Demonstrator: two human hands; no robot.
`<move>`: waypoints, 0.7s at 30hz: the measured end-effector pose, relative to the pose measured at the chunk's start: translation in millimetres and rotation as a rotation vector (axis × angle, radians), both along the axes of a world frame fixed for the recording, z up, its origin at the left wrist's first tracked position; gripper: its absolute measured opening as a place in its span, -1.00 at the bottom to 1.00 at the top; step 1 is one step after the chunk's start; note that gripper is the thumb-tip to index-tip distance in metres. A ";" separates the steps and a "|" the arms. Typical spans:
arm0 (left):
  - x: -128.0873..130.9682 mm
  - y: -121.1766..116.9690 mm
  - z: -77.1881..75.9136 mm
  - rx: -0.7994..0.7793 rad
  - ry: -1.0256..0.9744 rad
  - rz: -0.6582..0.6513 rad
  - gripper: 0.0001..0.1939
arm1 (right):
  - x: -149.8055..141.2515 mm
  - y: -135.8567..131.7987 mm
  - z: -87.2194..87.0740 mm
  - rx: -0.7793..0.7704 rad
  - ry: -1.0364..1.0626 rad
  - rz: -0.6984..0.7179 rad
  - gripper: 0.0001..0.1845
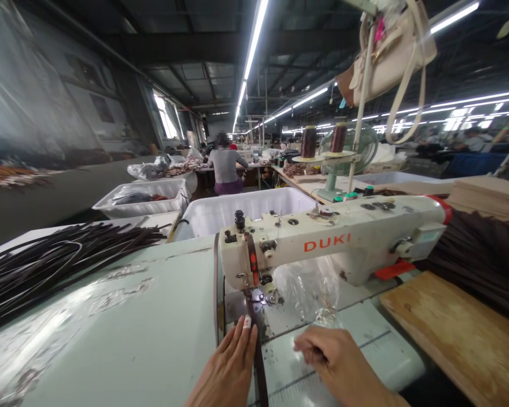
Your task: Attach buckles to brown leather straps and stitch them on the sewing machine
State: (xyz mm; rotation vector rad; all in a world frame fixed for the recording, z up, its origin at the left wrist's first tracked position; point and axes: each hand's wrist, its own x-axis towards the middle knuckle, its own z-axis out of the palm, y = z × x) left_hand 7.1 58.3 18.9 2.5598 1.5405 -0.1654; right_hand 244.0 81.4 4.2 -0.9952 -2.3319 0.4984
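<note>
My left hand (233, 359) lies flat beside and against a narrow dark brown strap (259, 367), fingers stretched toward the needle area. A small white wrap with red marks (247, 321) sits on one fingertip. The strap runs from the near edge up to the presser foot (261, 297) of a cream sewing machine (297, 237). To the strap's right, my right hand (331, 356) is held above the table with its fingers curled closed. Whatever may be inside those fingers is hidden. Clear plastic film (309, 288) lies under the machine's arm.
Dark straps (68, 260) are heaped on the left; more brown strips (487, 260) lie right, behind a wooden board (458, 322). White bins (246, 206) stand behind the machine. Thread cones (309, 142) and a hanging bag (390, 62) rise at right. A person (227, 167) sits ahead.
</note>
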 end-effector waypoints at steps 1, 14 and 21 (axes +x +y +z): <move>-1.3 0.7 -5.4 0.027 -0.005 -0.015 -0.29 | -4.9 9.8 4.7 0.000 -0.035 -0.058 -0.64; -33.6 8.9 -86.4 0.408 -0.010 -0.166 -0.19 | -42.4 64.8 -12.9 0.234 -0.271 0.015 -0.81; -27.4 10.2 -87.8 0.431 0.043 -0.153 -0.40 | -41.7 52.0 -16.5 0.272 -0.280 0.106 -0.79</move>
